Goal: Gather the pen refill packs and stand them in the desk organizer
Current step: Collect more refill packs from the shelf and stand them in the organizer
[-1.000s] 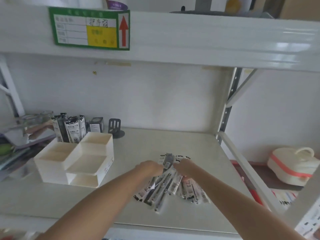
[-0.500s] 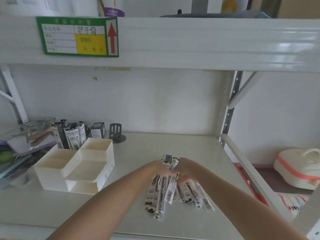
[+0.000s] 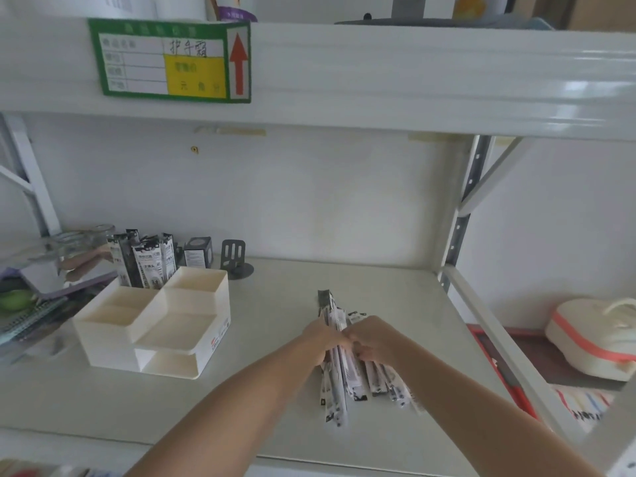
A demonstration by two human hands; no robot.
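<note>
A: From the head view, what did we have in our grip?

B: Both hands were closed around one bundle of pen refill packs. Our left hand clamped it from the left and our right hand from the right, knuckles nearly touching. We judged we squeezed the packs together so the loose fan below our grip would pull into one stack we could lift.

A: And where did the bundle sit?

B: On the shelf, lower ends splayed toward us, one dark end poking out beyond our grip. The desk organizer stood well apart to the left of our grip, its front compartments empty.

A: Had any packs gone in?

B: Some standing packs showed upright at the organizer's far side; we couldn't tell whether they stood inside its back compartment or just behind it.

A: Any writing we could read?

B: Above our grip, a green-bordered label carried a red upward arrow, a yellow panel and handwritten characters, too blurred for us to trust a reading. The print on the packs was too small to read.
</note>
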